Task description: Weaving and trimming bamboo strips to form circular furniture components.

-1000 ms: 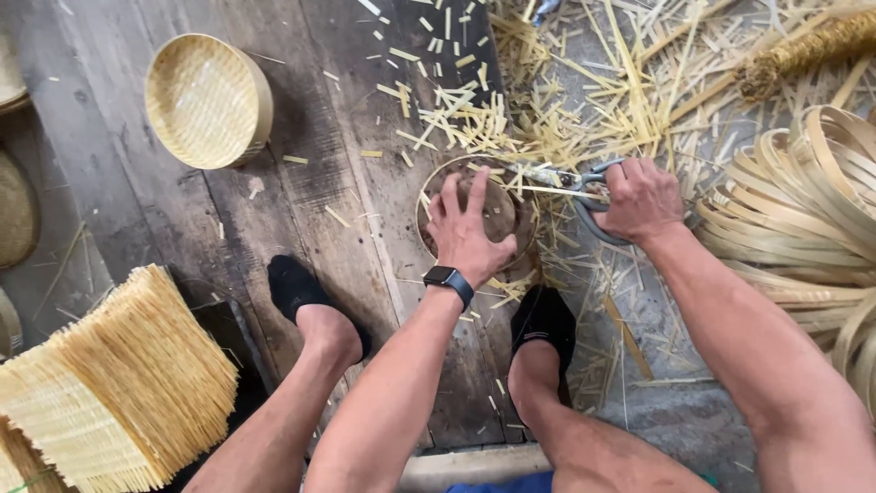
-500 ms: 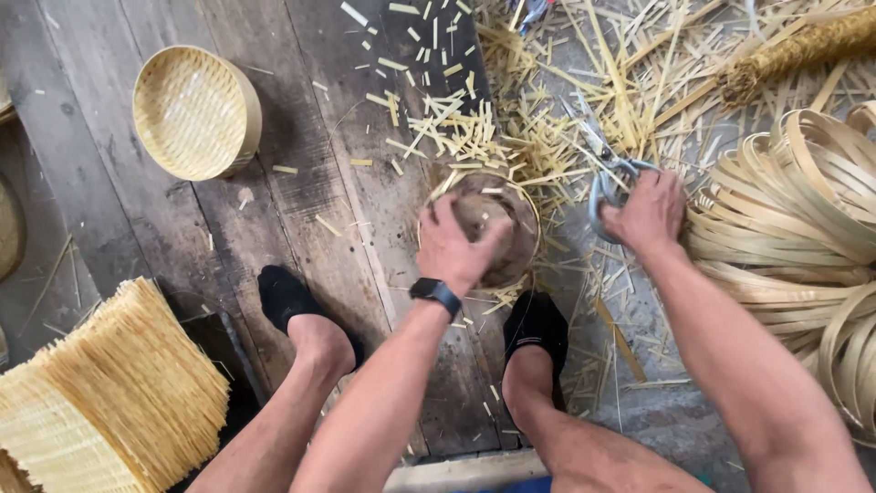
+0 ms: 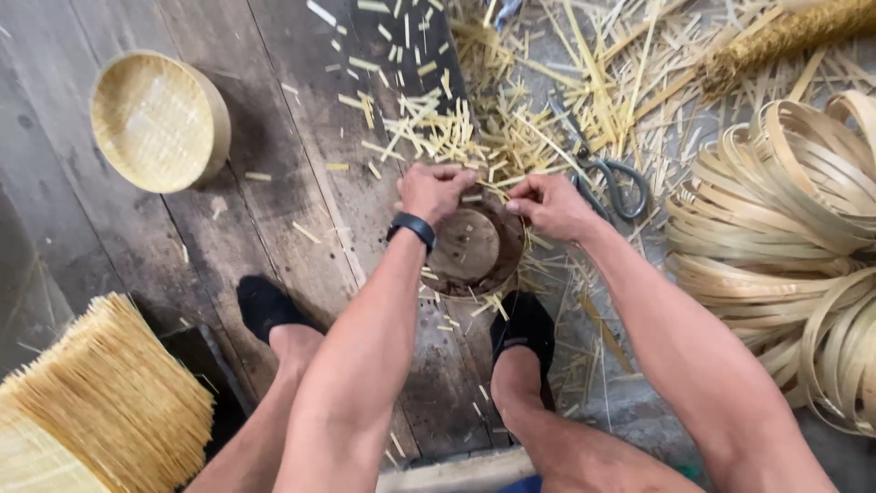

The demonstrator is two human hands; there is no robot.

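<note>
Both hands' fingers pinch the dark round tray [image 3: 474, 246] rim: left hand [image 3: 433, 192] at 11 o'clock, right hand [image 3: 547, 205] at 1. Scissors [image 3: 613, 183] lie untouched; trimmings everywhere, one pale basket [image 3: 157, 121] looks finished.

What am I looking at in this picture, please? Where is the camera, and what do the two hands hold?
The camera sits on a person's head and looks down, so you see that person's own arms, legs and black socks. There is no machine. The left hand, with a dark wristband, and the right hand both grip the far rim of a small round dark tray that sits on the wooden floor between the feet. Cut bamboo pieces lie scattered beyond it, with scissors to the right. A round woven basket lies at upper left, coiled bamboo strips at right, and bundled thin sticks at lower left.
</note>
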